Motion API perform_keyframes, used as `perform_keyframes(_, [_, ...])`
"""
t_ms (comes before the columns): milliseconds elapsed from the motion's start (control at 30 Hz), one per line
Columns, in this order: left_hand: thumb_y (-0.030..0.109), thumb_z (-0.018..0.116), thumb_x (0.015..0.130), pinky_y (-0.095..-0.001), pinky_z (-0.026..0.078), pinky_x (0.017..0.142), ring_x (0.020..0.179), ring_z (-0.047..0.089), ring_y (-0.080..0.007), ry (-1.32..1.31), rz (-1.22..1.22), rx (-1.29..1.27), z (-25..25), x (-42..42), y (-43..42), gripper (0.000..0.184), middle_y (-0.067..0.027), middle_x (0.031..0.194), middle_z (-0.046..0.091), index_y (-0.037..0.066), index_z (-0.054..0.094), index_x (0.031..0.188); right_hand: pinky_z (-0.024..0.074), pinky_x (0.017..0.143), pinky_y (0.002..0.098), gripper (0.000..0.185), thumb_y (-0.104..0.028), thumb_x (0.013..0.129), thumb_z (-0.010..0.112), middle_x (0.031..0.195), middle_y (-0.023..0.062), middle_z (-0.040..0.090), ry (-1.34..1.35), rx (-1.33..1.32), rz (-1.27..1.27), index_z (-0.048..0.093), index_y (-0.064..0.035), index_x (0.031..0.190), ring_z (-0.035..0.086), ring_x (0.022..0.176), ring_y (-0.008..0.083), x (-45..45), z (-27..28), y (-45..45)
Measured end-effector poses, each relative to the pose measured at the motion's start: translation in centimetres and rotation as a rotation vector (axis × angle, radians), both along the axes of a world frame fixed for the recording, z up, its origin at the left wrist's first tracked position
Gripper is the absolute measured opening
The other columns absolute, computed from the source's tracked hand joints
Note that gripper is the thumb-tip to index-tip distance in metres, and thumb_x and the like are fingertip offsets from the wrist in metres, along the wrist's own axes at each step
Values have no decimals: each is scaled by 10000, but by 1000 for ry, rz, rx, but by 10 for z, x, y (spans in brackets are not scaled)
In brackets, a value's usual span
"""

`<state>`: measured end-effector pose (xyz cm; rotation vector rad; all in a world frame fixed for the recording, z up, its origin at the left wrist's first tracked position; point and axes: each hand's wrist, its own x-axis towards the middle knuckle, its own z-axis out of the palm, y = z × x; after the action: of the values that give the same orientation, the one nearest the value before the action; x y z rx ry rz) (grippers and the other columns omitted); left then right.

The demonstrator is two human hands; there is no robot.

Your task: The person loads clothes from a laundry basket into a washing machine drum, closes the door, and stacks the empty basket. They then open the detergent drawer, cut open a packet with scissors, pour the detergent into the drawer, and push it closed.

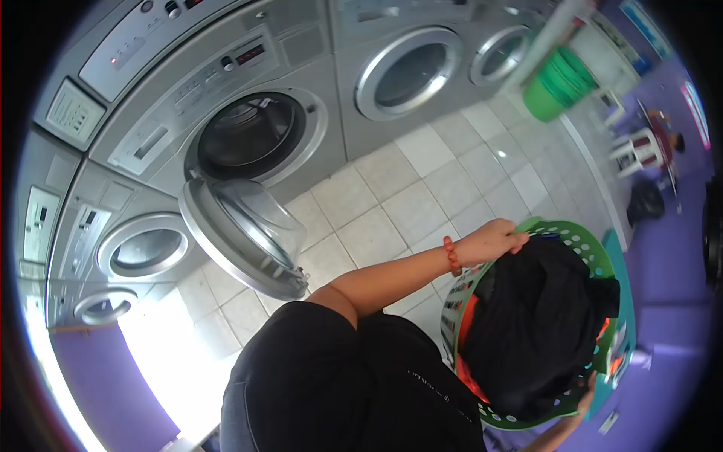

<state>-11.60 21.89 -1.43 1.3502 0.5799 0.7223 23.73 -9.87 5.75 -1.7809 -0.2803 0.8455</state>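
A green plastic laundry basket [600, 252] with round holes in its wall is held at the right of the view. Dark clothes [531, 324] fill it, with bits of orange cloth [468, 374] along its sides. My left hand [493, 242], with an orange bead bracelet on the wrist, is closed on the upper rim. Down at the opposite rim, my right hand [586, 399] grips the basket, its fingers partly hidden. To the left, a front-load washing machine [312, 139] has its round door [245, 237] swung wide, showing the dark drum [248, 135].
More front-load machines [407, 71] line the wall, doors closed. Green buckets [559, 84] stand at the far end of the tiled floor [376, 233]. Beyond them are a white plastic chair [636, 153], a seated person and a black bag [645, 201]. A teal surface [619, 331] adjoins the basket.
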Motion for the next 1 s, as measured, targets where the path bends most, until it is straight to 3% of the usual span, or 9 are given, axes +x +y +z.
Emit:
perform_keyframes(100, [322, 490, 875, -283, 389, 605, 637, 475, -132, 174, 160, -30, -38, -45, 43, 361, -55, 663, 527, 20, 524, 680, 347, 544, 239, 355, -495, 806, 561, 710, -44, 454, -107, -98, 166, 515, -161, 916, 423, 617, 81, 2, -52, 103])
perform_keyframes(200, [326, 497, 869, -316, 401, 626, 658, 498, -183, 338, 390, -151, -88, -80, 63, 357, -96, 665, 525, 21, 533, 687, 379, 631, 260, 466, -506, 805, 559, 899, -14, 479, -241, -58, 117, 483, -138, 1079, 442, 743, 114, 8, -148, 200])
perform_keyframes(267, [328, 500, 867, -321, 405, 632, 667, 509, -192, 383, 510, -205, -127, -99, 67, 356, -105, 664, 527, 22, 539, 689, 413, 632, 260, 439, -444, 815, 580, 927, -3, 496, -107, 18, 247, 470, -132, 1104, 472, 762, 125, 0, -199, 264])
perform_keyframes(367, [359, 490, 857, -365, 431, 682, 723, 571, -291, 480, 797, -303, -193, -119, 86, 401, -173, 726, 574, -8, 564, 714, 450, 636, 284, 379, -314, 825, 617, 939, 6, 512, 113, 100, 416, 462, -114, 1108, 511, 789, 131, -30, -254, 365])
perform_keyframes(433, [366, 505, 857, -361, 436, 706, 750, 575, -297, 511, 973, -436, -236, -134, 91, 402, -163, 744, 577, -9, 568, 725, 419, 797, 326, 399, -310, 825, 613, 1070, 25, 513, 209, 31, 554, 465, -104, 1134, 501, 899, 154, -49, -304, 425])
perform_keyframes(700, [365, 538, 837, -353, 404, 590, 624, 515, -181, 568, 1462, -682, -415, -195, 83, 396, -117, 622, 549, -13, 578, 728, 383, 856, 313, 447, -238, 792, 643, 1102, 57, 494, 278, -149, 826, 448, -73, 1159, 468, 971, 176, -137, -539, 584])
perform_keyframes(800, [358, 546, 832, -333, 400, 597, 650, 499, -152, 586, 1499, -789, -475, -221, 61, 387, -81, 661, 555, -21, 591, 769, 383, 852, 304, 445, -236, 785, 648, 1093, 55, 496, 294, -170, 871, 454, -71, 1149, 468, 963, 178, -185, -596, 603])
perform_keyframes(867, [360, 549, 833, -318, 403, 628, 691, 504, -140, 598, 1499, -863, -491, -232, 53, 397, -65, 719, 581, -34, 603, 838, 384, 746, 270, 349, -213, 784, 641, 985, 17, 521, 285, -189, 896, 487, -80, 1068, 467, 855, 120, -216, -626, 610])
perform_keyframes(1000, [361, 556, 831, -309, 414, 677, 731, 525, -145, 613, 1574, -973, -540, -246, 32, 391, -81, 760, 612, -23, 625, 845, 368, 698, 260, 297, -224, 782, 647, 889, 2, 513, 192, -269, 946, 500, -80, 996, 441, 768, 105, -255, -676, 608])
